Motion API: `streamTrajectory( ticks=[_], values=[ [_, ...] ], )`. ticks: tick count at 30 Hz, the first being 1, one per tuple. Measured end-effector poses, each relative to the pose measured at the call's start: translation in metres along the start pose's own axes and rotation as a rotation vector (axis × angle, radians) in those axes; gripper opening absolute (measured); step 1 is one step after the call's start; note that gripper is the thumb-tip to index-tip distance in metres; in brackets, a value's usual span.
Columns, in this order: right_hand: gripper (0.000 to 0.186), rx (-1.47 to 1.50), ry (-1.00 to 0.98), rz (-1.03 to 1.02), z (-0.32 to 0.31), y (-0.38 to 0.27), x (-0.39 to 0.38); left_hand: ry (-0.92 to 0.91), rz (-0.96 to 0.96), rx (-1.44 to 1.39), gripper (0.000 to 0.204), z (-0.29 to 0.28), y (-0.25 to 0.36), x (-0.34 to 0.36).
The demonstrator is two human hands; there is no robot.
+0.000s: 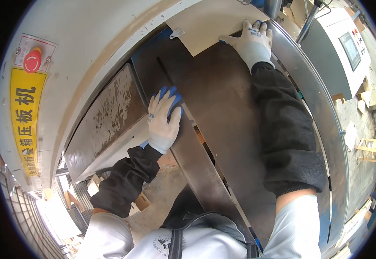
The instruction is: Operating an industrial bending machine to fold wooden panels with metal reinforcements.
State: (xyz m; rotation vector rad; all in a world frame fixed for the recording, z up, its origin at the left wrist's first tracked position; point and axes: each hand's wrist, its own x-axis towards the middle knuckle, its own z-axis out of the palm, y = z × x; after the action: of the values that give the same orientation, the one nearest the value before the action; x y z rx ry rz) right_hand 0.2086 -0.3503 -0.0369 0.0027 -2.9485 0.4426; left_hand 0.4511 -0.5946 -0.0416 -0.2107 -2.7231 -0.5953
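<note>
Partly hidden under the machine hood (88, 47), the board (209, 21) meets the right hand (251, 43).

yellow upright label (25, 123) on machine's left | red-button plate (34, 54) above | dark screen (350, 49) top right

Head camera looks steeply down, close, onto the machine bed (222, 112), edges perhaps distorted.

A big white machine (88, 39) curves over the left side, with a red button (32, 60) and a yellow label (26, 116) on it. On the right stands a grey control box (343, 47) with a small screen (351, 49). The concrete floor (356, 125) is dusty, with wood scraps (371, 149) lying about. Bright daylight comes in low on the left.
</note>
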Motion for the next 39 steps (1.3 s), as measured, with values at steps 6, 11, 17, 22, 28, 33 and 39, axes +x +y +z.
streamTrajectory(
  ticks=[6, 11, 17, 22, 28, 33, 39],
  values=[
    [0.110, -0.045, 0.044, -0.001, 0.004, 0.003, 0.002, -0.031, -0.015, -0.022, 0.034, 0.000, 0.002, 0.002],
    [0.108, -0.013, 0.027, -0.003, 0.000, 0.001, 0.000, -0.002, 0.000, -0.030, 0.028, -0.001, 0.003, 0.002],
    [0.107, -0.017, 0.018, -0.007, -0.001, 0.002, 0.001, -0.003, -0.005, -0.028, 0.029, -0.001, 0.005, 0.002],
    [0.109, 0.009, 0.056, -0.016, -0.003, 0.003, 0.000, -0.033, -0.030, -0.049, 0.031, -0.002, 0.003, 0.000],
    [0.108, 0.047, 0.090, -0.027, 0.004, 0.007, 0.003, -0.028, -0.015, -0.053, 0.032, -0.003, 0.008, 0.003],
    [0.108, 0.093, 0.029, -0.011, -0.004, 0.004, -0.001, -0.030, -0.006, -0.020, 0.031, -0.005, 0.008, 0.002],
    [0.108, 0.054, 0.041, -0.009, -0.007, 0.004, 0.001, -0.028, -0.012, -0.043, 0.030, -0.005, 0.006, 0.002]
  ],
)
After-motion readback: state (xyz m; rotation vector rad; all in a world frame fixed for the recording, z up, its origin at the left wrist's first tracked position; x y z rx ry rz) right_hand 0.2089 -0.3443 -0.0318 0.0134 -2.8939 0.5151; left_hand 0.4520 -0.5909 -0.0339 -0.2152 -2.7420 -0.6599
